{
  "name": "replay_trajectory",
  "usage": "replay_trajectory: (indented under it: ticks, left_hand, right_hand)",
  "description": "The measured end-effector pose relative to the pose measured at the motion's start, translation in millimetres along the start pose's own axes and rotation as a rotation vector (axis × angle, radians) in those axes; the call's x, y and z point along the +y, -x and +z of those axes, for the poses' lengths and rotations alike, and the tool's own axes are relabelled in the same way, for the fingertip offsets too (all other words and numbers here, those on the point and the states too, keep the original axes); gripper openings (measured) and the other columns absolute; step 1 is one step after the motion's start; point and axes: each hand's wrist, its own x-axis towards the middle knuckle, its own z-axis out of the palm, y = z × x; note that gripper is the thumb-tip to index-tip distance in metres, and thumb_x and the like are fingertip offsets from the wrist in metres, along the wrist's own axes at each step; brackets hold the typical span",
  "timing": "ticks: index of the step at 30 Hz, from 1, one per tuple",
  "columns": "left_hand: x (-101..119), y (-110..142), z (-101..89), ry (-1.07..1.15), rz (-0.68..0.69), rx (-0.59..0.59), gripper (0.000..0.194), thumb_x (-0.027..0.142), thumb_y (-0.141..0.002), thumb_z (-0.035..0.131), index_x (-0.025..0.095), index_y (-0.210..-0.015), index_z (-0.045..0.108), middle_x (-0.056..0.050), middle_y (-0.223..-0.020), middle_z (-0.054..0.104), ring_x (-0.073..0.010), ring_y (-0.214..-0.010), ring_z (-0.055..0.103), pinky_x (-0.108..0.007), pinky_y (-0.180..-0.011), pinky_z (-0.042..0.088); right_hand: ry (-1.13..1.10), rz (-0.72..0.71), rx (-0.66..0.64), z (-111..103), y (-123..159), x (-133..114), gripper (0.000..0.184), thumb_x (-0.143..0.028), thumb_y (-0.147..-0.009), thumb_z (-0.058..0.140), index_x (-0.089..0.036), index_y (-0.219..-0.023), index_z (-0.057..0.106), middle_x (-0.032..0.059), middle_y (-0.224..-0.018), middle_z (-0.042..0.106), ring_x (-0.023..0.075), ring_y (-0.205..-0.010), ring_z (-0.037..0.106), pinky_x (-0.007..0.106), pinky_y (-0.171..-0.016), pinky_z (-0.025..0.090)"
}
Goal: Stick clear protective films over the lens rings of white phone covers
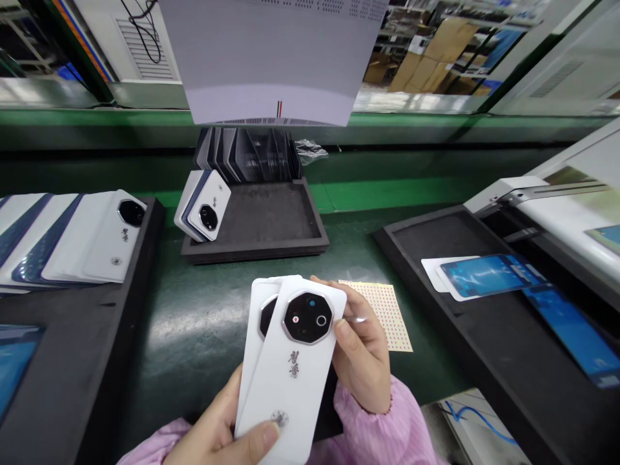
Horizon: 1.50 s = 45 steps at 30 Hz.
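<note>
Two white phone back covers (305, 381), or a few more in a fanned stack, are held in front of me. The top one carries a black octagonal camera panel (308, 318), dark lettering and a round emblem. My left hand (227, 426) grips the stack's lower left, its thumb pressed near the emblem. My right hand (364, 349) pinches the upper right edge beside the camera panel. A small shiny bit shows between its fingers, too small to name. Just behind the right hand lies a yellowish sheet of small red dots (387, 316).
A black foam tray (271, 248) ahead holds white covers (206, 210) and a row of dark sheets (252, 155). More white covers (97, 242) stand in the left tray (140, 258). Blue-filmed panels (489, 274) lie in the right tray (416, 258). A white board (276, 58) hangs above.
</note>
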Motion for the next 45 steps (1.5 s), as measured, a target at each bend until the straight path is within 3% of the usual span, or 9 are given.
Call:
replay_trajectory:
  ticks: [6,11,16,22,25,27,32,36,45]
  left_hand:
    - [5.9,-5.1,-0.1,-0.014,0.013,-0.033,0.062,0.034,-0.079,0.063,0.017,-0.128,0.031,-0.007,-0.078,0.070,-0.0204,-0.060,0.066,-0.032,-0.059,0.055]
    - [7.6,-7.7,0.5,-0.045,0.085,-0.011,0.061,0.033,-0.078,0.064,0.018,-0.129,0.033,-0.007,-0.082,0.069,-0.0206,-0.062,0.066,-0.035,-0.060,0.057]
    - [6.9,-9.3,1.5,-0.058,0.188,-0.006,0.060,0.031,-0.078,0.064,0.018,-0.130,0.034,-0.011,-0.093,0.068,-0.0213,-0.069,0.066,-0.033,-0.058,0.057]
    - [9.0,-8.1,-0.2,-0.069,0.265,-0.027,0.053,0.031,-0.079,0.063,0.019,-0.124,0.039,-0.011,-0.097,0.067,-0.0237,-0.077,0.066,-0.034,-0.060,0.057]
    - [7.2,-6.5,-0.3,-0.055,0.325,-0.015,0.051,0.031,-0.078,0.064,0.018,-0.122,0.041,-0.008,-0.088,0.068,-0.0211,-0.070,0.066,-0.032,-0.058,0.056]
    - [6.8,-5.9,-0.6,-0.026,0.329,0.026,0.056,0.032,-0.077,0.065,0.020,-0.125,0.038,-0.009,-0.093,0.067,-0.0216,-0.070,0.066,-0.033,-0.056,0.056]
    - [9.3,-6.7,-4.5,0.069,0.328,0.038,0.061,0.032,-0.075,0.067,0.024,-0.128,0.039,-0.010,-0.108,0.064,-0.0247,-0.082,0.065,-0.035,-0.060,0.057]
    - [7.8,-10.2,-6.2,0.090,0.362,0.051,0.061,0.034,-0.072,0.069,0.022,-0.126,0.043,-0.011,-0.105,0.065,-0.0248,-0.079,0.065,-0.034,-0.055,0.056]
    - [10.9,-10.7,-3.0,0.038,0.315,0.086,0.059,0.033,-0.074,0.068,0.022,-0.126,0.042,-0.012,-0.111,0.061,-0.0253,-0.083,0.063,-0.035,-0.058,0.056]
  right_hand:
    - [0.052,-0.032,0.147,-8.1,-9.2,-3.4,0.032,-0.036,-0.085,0.053,-0.024,-0.114,0.056,0.0093,-0.123,0.057,0.0227,-0.104,0.058,0.040,-0.085,0.049]
    - [0.181,-0.012,0.311,-28.3,-30.2,-21.1,0.020,-0.036,-0.080,0.059,-0.020,-0.090,0.066,0.0033,-0.077,0.064,0.0149,-0.069,0.059,0.031,-0.065,0.049]
    - [0.613,-0.100,0.111,-25.6,-34.2,-59.1,0.005,-0.024,-0.076,0.066,-0.020,-0.077,0.068,0.0012,-0.069,0.063,0.0138,-0.065,0.057,0.029,-0.062,0.047]
    - [0.922,-0.614,-0.256,5.9,-18.7,-114.4,0.018,-0.011,-0.076,0.062,-0.025,-0.083,0.070,0.0028,-0.075,0.064,0.0176,-0.069,0.059,0.033,-0.059,0.048]
    - [0.908,-0.737,-0.120,21.1,-26.0,-129.4,0.017,-0.012,-0.076,0.062,-0.026,-0.082,0.070,0.0025,-0.075,0.064,0.0169,-0.068,0.059,0.032,-0.058,0.048]
    - [0.954,-0.700,-0.048,30.2,-35.1,-131.3,0.012,-0.015,-0.077,0.062,-0.024,-0.079,0.070,0.0031,-0.076,0.065,0.0176,-0.071,0.060,0.033,-0.062,0.049]
    - [0.744,-0.398,-0.347,40.0,-56.1,-113.3,0.006,-0.020,-0.077,0.064,-0.021,-0.076,0.069,0.0024,-0.074,0.067,0.0163,-0.069,0.060,0.030,-0.061,0.049]
    - [0.765,-0.126,-0.416,38.4,-73.3,-90.7,0.008,-0.021,-0.077,0.062,-0.018,-0.075,0.069,0.0014,-0.070,0.067,0.0134,-0.062,0.059,0.026,-0.058,0.047]
    - [0.865,0.049,-0.581,36.2,-89.5,-68.5,0.010,-0.020,-0.077,0.057,-0.017,-0.074,0.067,0.0010,-0.071,0.066,0.0127,-0.065,0.058,0.025,-0.062,0.045]
